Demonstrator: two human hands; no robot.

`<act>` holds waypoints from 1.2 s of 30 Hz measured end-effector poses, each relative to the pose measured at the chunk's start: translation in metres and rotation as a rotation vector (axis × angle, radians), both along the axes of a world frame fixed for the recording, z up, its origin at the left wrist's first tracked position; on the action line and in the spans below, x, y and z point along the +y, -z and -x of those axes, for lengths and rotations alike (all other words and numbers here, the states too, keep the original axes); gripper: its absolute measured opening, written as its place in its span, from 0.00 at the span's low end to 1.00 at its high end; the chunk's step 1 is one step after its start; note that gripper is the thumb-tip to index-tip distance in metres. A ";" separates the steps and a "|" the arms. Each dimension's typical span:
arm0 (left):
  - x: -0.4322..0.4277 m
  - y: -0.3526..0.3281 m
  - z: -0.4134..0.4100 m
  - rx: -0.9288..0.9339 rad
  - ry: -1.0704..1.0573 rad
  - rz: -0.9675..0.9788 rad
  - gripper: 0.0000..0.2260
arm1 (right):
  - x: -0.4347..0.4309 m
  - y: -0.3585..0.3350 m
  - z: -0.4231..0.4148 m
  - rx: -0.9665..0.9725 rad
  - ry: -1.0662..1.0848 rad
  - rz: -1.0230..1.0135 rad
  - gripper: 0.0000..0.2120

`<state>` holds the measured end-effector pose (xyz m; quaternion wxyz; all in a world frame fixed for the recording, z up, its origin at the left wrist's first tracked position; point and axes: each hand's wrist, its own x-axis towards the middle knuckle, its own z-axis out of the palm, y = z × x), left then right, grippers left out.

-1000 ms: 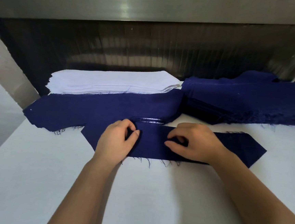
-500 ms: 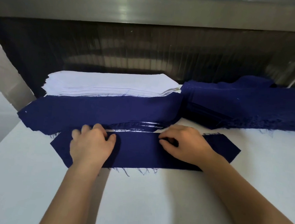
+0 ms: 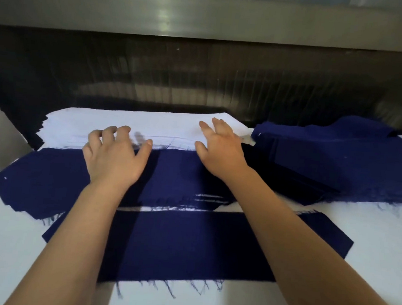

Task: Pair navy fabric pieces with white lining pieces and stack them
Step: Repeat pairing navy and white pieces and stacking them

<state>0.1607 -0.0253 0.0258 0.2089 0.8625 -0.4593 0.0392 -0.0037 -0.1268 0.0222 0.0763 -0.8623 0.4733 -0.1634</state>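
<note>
Grips splayed, empty, at lining stack

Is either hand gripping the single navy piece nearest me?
No, the left hand and right hand are both open at the white lining stack, while the navy piece lies flat beneath the forearms.
</note>
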 end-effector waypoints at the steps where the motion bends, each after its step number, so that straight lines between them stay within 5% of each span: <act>1: -0.006 0.001 -0.007 -0.012 0.007 0.000 0.27 | -0.007 0.002 -0.004 0.018 0.005 -0.001 0.26; 11: -0.020 0.016 -0.037 -0.037 0.045 -0.174 0.27 | -0.022 0.011 -0.020 0.164 0.026 0.154 0.22; 17: -0.017 0.013 -0.039 -0.120 0.008 -0.028 0.19 | -0.023 0.009 -0.020 0.200 0.033 0.288 0.04; 24: -0.015 0.013 -0.051 -0.170 -0.058 0.146 0.09 | -0.025 0.007 -0.017 0.135 0.046 0.358 0.11; 36: -0.016 0.021 -0.053 -0.157 -0.127 0.300 0.08 | -0.032 -0.013 -0.010 -0.183 0.035 0.033 0.06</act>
